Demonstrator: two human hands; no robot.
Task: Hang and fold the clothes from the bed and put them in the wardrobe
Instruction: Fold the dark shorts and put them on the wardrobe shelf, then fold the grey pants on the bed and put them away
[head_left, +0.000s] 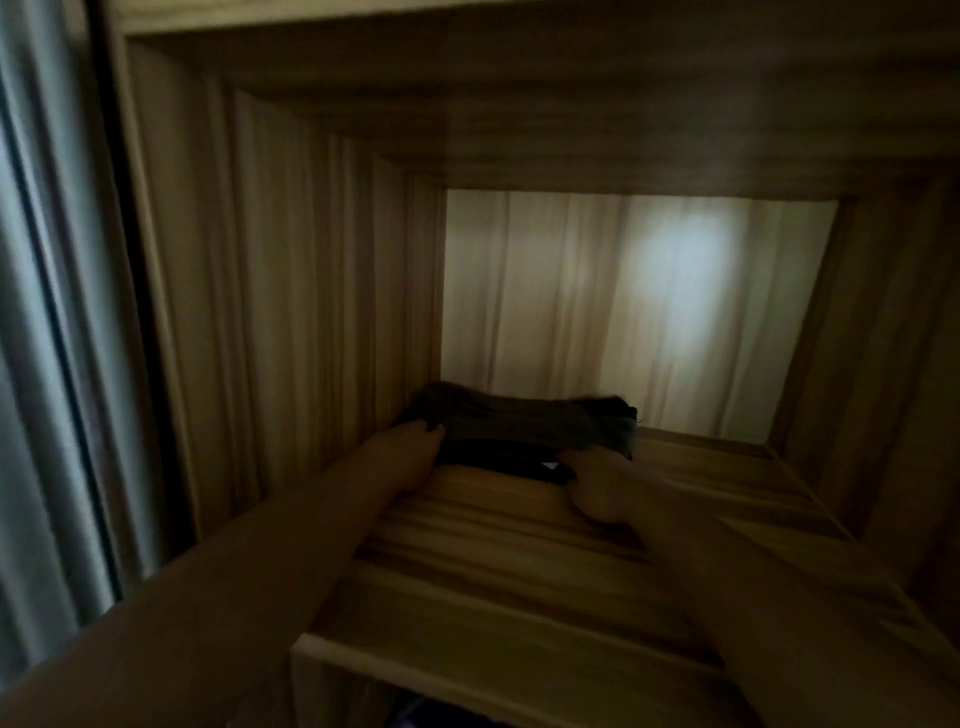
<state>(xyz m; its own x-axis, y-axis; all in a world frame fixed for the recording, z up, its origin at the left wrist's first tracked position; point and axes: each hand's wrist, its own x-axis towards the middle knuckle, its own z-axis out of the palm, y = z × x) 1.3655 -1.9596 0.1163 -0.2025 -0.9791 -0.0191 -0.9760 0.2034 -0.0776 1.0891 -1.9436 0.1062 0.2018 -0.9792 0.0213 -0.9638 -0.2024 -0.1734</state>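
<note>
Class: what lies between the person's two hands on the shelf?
In the head view, the front edge of the folded dark garment lies between the left hand and right hand, on the shelf.

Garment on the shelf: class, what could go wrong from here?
1. The left hand and right hand both hold the garment by its front edge; pulling them out carelessly could drag the fold open.
2. It lies close to the left wall above the shelf; a push may bunch it there.
</note>
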